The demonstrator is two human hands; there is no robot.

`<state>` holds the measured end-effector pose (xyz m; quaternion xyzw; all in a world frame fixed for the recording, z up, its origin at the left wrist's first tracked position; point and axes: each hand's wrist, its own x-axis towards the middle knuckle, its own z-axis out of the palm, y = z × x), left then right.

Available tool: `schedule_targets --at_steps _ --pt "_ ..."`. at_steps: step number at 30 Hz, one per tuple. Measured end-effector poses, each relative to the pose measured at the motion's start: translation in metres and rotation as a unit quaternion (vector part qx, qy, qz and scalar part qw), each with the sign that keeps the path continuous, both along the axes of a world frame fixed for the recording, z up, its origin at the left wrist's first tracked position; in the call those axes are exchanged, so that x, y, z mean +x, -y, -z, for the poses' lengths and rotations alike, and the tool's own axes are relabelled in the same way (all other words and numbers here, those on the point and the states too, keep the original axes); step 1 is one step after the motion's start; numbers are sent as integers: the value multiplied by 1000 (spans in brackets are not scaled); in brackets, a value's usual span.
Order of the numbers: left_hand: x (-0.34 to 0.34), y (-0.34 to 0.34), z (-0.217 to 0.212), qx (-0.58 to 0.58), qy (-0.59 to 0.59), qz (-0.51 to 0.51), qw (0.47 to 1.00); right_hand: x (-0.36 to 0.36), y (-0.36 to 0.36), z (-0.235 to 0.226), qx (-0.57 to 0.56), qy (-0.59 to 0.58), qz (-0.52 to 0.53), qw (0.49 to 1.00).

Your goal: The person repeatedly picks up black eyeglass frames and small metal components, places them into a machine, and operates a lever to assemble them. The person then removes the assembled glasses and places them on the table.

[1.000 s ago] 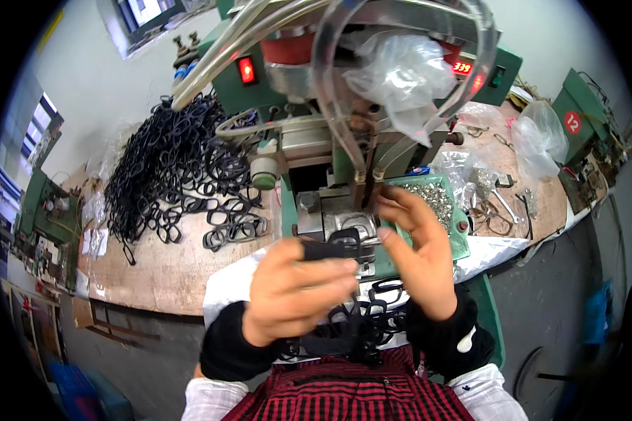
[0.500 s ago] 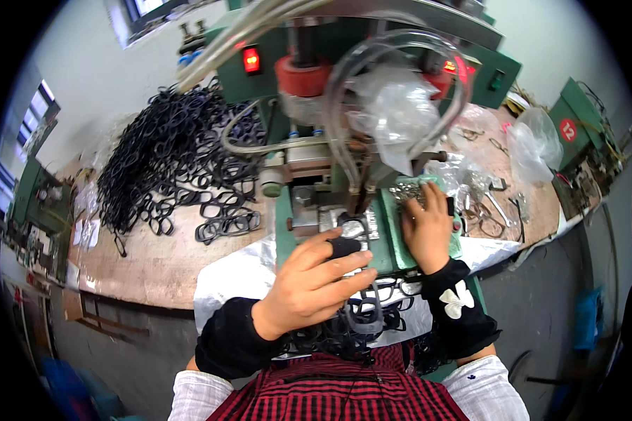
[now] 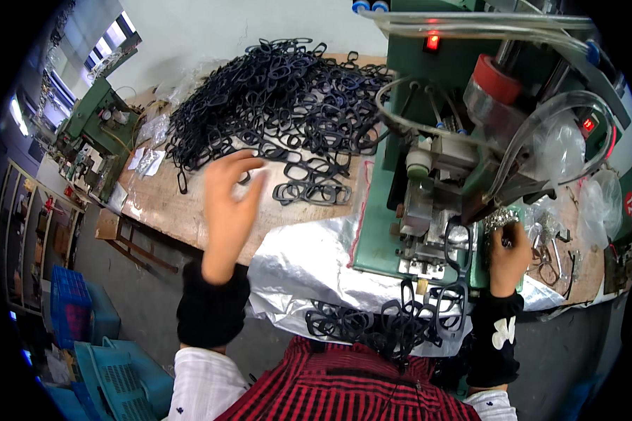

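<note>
My left hand (image 3: pixel 232 207) is raised over the table, fingers curved and thumb apart, with nothing visible between them. It is nearest to the loose dark eyeglass frames (image 3: pixel 312 193) in front of a large heap of the same frames (image 3: pixel 274 91). My right hand (image 3: pixel 510 261) is at the small metal parts (image 3: pixel 502 219) beside the press, its fingers curled together; what they pinch, if anything, is hidden. Between my hands, a dark eyeglass frame (image 3: pixel 461 263) rests at the green press (image 3: pixel 379 231), under its tooling. More dark frames (image 3: pixel 340 321) lie in front of me at the press's near edge.
Clear tubes (image 3: pixel 484 28) loop above and in front of the press. Silvery sheeting (image 3: pixel 309 256) covers the table's front edge. Plastic bags (image 3: pixel 600 210) and loose parts lie at right. Another green machine (image 3: pixel 98 137) stands far left; blue crates (image 3: pixel 123 375) are on the floor.
My left hand has moved away from the press, leftward toward the loose frames. My right hand stays at the metal parts, its fingers now more curled. The view has turned left.
</note>
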<state>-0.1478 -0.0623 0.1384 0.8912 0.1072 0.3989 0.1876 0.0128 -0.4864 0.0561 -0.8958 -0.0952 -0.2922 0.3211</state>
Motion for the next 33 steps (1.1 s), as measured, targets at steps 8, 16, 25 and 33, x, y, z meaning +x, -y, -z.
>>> schedule_targets --at_steps 8,16,25,33 --pt "69 -2 147 80 -162 -28 983 -19 8 -13 -204 -26 -4 979" --pt "45 16 82 -236 11 -38 971 -11 24 5 -27 -21 -27 999" --pt "16 82 39 -499 155 108 846 -60 -1 -55 379 -160 -140 900" --pt "55 120 39 -549 198 214 783 -43 -78 -72 303 -21 -201 931"
